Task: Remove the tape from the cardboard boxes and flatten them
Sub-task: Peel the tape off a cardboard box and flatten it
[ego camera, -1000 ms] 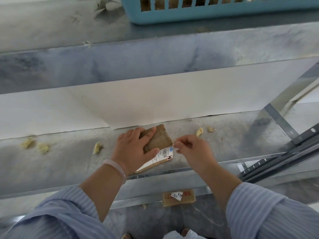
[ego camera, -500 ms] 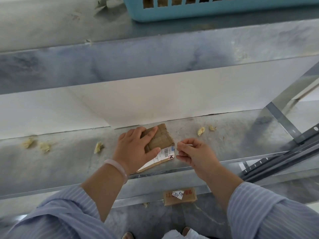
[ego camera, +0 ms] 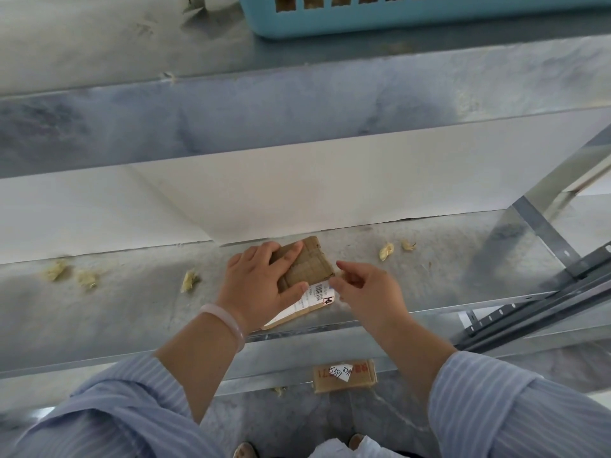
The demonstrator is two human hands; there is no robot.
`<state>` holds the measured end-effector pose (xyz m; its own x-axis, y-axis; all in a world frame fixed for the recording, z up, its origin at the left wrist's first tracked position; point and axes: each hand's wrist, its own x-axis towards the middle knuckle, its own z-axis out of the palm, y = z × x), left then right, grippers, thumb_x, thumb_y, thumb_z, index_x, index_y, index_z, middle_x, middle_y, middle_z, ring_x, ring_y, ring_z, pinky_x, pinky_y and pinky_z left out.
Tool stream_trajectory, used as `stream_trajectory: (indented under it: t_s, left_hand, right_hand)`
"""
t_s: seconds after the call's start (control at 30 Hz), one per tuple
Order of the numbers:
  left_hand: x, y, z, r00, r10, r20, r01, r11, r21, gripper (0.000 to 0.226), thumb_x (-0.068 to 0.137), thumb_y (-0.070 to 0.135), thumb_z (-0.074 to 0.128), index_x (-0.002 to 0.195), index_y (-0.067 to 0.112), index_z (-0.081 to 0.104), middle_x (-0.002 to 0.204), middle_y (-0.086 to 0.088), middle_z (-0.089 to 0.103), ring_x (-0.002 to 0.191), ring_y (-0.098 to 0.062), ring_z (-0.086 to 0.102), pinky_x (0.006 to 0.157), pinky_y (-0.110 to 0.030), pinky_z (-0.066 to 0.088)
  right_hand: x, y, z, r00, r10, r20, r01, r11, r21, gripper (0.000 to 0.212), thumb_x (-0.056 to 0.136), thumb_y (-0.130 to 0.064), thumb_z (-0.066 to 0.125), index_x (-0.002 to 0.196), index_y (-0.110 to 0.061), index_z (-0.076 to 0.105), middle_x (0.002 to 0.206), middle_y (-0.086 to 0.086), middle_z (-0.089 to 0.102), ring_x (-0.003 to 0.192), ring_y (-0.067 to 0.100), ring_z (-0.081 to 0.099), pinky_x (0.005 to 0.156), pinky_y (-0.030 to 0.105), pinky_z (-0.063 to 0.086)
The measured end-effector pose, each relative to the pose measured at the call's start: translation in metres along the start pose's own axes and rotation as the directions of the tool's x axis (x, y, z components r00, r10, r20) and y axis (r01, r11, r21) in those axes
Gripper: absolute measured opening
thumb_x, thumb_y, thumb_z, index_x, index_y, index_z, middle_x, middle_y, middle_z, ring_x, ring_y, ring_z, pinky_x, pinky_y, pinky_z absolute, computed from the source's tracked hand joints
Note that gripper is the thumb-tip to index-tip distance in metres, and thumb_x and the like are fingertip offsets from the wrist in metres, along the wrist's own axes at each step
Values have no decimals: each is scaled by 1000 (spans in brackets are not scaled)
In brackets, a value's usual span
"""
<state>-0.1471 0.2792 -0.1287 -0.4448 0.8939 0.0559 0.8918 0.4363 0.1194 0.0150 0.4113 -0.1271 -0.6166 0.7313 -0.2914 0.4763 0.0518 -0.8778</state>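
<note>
Box (ego camera: pixel 310 266) sits flat under our spread left hand (ego camera: pixel 258 285), right hand (ego camera: pixel 367 292) curls at its corner, can't tell if it's got tape; peeling remains

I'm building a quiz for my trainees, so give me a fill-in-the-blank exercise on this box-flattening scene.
1. The cardboard box is pressed down by the person's ___ hand.
2. The basket on the upper shelf is ___ in colour.
3. The box's white label carries a printed ___.
Missing words: left; blue; barcode.
</note>
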Motion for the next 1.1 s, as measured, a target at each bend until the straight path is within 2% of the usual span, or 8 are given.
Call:
stream_trajectory:
  t_s: [0.17, 0.33, 0.4, 0.57, 0.77, 0.9, 1.0, 1.1]
  left_hand:
    - [0, 0, 0, 1000, -4, -2, 4, 1000, 6, 79, 80, 75, 21, 147, 35, 32, 128, -1, 49, 116, -24, 48, 99, -44, 37]
    - [0, 0, 1, 1000, 1, -12, -1, 1000, 15, 77, 81, 73, 25, 146, 33, 36, 125, -2, 52, 113, -26, 51, 97, -45, 40]
    - [0, 0, 1, 1000, 5, -7, -5, 1000, 16, 76, 82, 72, 25, 146, 32, 36, 125, -2, 51, 113, -25, 51, 96, -45, 40]
    - [1, -2, 2, 1000, 23, -12, -22, 1000, 19, 73, 84, 70, 29, 145, 31, 39, 123, -2, 52, 108, -25, 53, 93, -45, 43]
    - [0, -10, -2, 995, 98, 33, -98, 995, -9, 73, 84, 72, 26, 147, 36, 32, 130, 3, 47, 116, -20, 48, 100, -43, 37]
    - [1, -14, -6, 988, 148, 53, -148, 989, -7, 72, 85, 71, 27, 148, 37, 29, 133, 5, 46, 119, -18, 47, 102, -42, 35]
    - [1, -16, -7, 983, 170, 67, -170, 985, 0, 71, 86, 70, 28, 149, 36, 27, 134, 4, 45, 120, -17, 45, 103, -39, 32]
    - [1, -16, -9, 979, 193, 72, -195, 981, 21, 70, 89, 70, 25, 149, 34, 28, 132, 2, 47, 118, -19, 48, 101, -40, 34]
  right_hand:
    - [2, 3, -3, 994, -58, -88, 56, 998, -15, 17, 85, -28, 74, 97, -26, 63, 83, -12, 70, 75, 2, 64, 59, 13, 44]
    - [3, 14, 0, 994, -3, -106, 12, 997, 81, 5, 87, -21, 71, 84, -24, 70, 75, -5, 72, 75, 12, 68, 70, 27, 57]
    - [4, 24, 0, 994, 73, -80, -63, 991, 120, 8, 89, -17, 69, 84, -22, 71, 74, -3, 73, 75, 16, 70, 76, 34, 60]
    - [12, 37, -13, 973, 218, -69, -200, 958, 205, 15, 93, -6, 61, 97, -15, 73, 85, 0, 72, 75, 14, 69, 77, 34, 61]
    - [40, 24, -35, 970, 128, -207, -100, 985, 141, 18, 83, -7, 70, 90, -22, 65, 73, -6, 72, 68, 14, 72, 77, 42, 60]
    - [55, 21, -37, 975, 98, -199, -94, 995, 26, 4, 90, -19, 65, 86, -22, 66, 74, -6, 72, 71, 9, 71, 76, 40, 61]
    - [61, 24, -32, 976, 104, -189, -105, 994, 7, 11, 84, -20, 72, 83, -21, 61, 66, -5, 70, 70, 16, 71, 73, 43, 60]
    - [60, 22, -25, 986, 103, -131, -97, 994, 49, 10, 93, -14, 60, 89, -22, 64, 82, -3, 72, 77, 12, 71, 77, 42, 60]
